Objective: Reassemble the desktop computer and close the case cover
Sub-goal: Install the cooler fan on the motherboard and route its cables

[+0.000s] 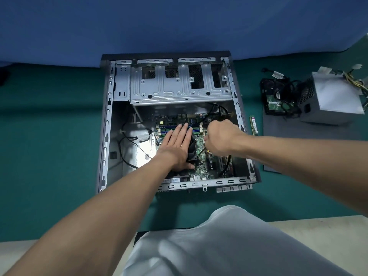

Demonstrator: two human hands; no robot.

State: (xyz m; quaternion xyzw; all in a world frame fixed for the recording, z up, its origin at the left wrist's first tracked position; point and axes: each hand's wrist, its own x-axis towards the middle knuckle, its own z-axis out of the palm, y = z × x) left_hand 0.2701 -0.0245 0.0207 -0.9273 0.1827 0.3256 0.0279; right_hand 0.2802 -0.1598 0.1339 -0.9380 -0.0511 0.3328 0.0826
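Observation:
An open desktop case (pixel 107 124) lies flat on the green table, its green motherboard (pixel 201 168) exposed inside. My left hand (pixel 177 144) lies flat with straight fingers on the black CPU cooler fan (pixel 192 150), fingertips over the memory slots. My right hand (pixel 221 136) is curled just right of the fan, over the board; a thin dark object shows under it, but what it holds is hidden. A silver drive cage (pixel 179 90) spans the far end of the case.
Right of the case lie a green memory stick (pixel 253 125), a dark cover panel (pixel 310 140), a hard drive with tangled black cables (pixel 278 102) and a grey power supply (pixel 334 100). Loose black cables (pixel 127 152) run inside the case's left half. A blue wall stands behind.

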